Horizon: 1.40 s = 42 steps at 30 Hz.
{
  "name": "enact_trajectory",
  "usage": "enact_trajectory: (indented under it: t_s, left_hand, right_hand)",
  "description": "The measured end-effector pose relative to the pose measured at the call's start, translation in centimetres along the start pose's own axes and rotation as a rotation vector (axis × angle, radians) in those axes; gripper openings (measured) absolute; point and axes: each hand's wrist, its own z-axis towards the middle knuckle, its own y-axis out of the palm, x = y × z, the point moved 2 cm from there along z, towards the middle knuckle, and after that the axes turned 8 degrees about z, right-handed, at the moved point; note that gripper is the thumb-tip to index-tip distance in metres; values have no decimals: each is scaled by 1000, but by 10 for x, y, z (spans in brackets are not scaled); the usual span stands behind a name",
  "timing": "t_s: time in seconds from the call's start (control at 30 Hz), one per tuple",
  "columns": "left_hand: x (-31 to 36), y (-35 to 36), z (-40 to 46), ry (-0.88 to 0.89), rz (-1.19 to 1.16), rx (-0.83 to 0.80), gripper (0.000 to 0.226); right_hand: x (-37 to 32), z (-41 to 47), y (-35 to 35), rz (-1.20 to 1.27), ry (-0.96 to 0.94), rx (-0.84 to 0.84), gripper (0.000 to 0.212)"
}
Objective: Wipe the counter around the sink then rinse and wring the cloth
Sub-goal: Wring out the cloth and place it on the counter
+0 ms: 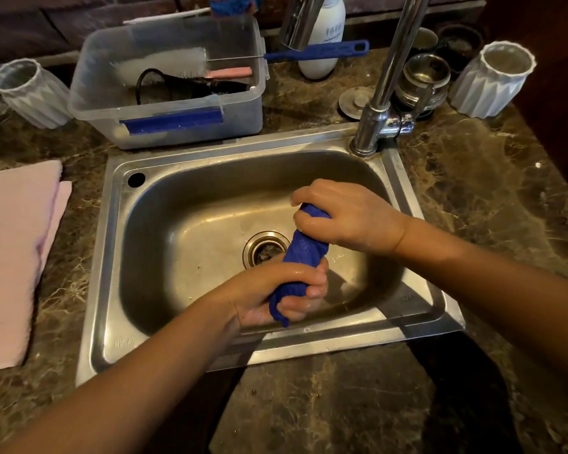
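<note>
A blue cloth (304, 250) is twisted into a thick roll over the steel sink (191, 198), just right of the drain (265, 249). My left hand (276, 294) grips its lower end, fingers wrapped tight and wet. My right hand (345, 214) grips the upper end from above. Both hands hold the cloth above the basin. The chrome tap (382, 103) rises at the sink's back right corner; no water runs from it. The brown marble counter (489, 198) surrounds the sink.
A clear plastic tub (243, 116) with brushes stands behind the sink. A folded pink towel (14, 250) lies on the left. White ribbed cups stand at the back left (30, 93) and back right (495, 80). A white bottle (323, 34) and metal strainers (423, 80) sit near the tap.
</note>
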Motion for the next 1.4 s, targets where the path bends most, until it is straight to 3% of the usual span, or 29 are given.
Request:
enact_trajectory:
  t_s: [0.07, 0.2, 0.3, 0.37, 0.47, 0.57, 0.67, 0.77, 0.83, 0.97, 1.2, 1.33, 1.4]
  left_hand:
    - [4, -4, 3, -27, 261, 236, 18]
    - [2, -6, 12, -98, 484, 576, 20]
    - [3, -18, 16, -125, 866, 794, 7]
    - [7, -32, 16, -120, 1187, 889, 14]
    - [18, -43, 12, -131, 1631, 834, 25]
    - [32, -44, 9, -52, 2024, 696, 26]
    - [39, -46, 7, 70, 2274, 559, 25]
    - [37, -51, 5, 212, 2328, 430, 27]
    - [36, -54, 3, 434, 2338, 372, 28]
    - [49, -56, 3, 799, 2398, 343, 33]
    - [46, -60, -4, 1013, 2347, 348, 50]
    - [49, -63, -9, 1035, 2336, 399, 51]
    - [47, -64, -11, 1021, 2345, 428, 53]
  right_hand:
    - [2, -3, 3, -50, -23, -100, 23]
    - [3, -11, 14, -196, 17, -157, 33]
    - [2, -14, 30, -169, 188, -291, 43]
    - [-4, -10, 40, -62, 423, -394, 31]
    - [-14, -8, 54, 269, 793, -427, 19]
    - [-20, -6, 59, 642, 1093, -303, 16]
    - [-35, -11, 61, 1135, 1372, -160, 16]
    - [-44, -18, 58, 1550, 1409, -249, 21]
    - [-48, -19, 58, 1782, 1406, -295, 22]
    - [-55, -16, 65, 2214, 1382, -167, 12]
    - [-60, -13, 73, 2410, 1228, -186, 11]
    - [-59, -11, 77, 2501, 1144, -165, 42]
    - [-58, -9, 76, 2500, 1137, -169, 40]
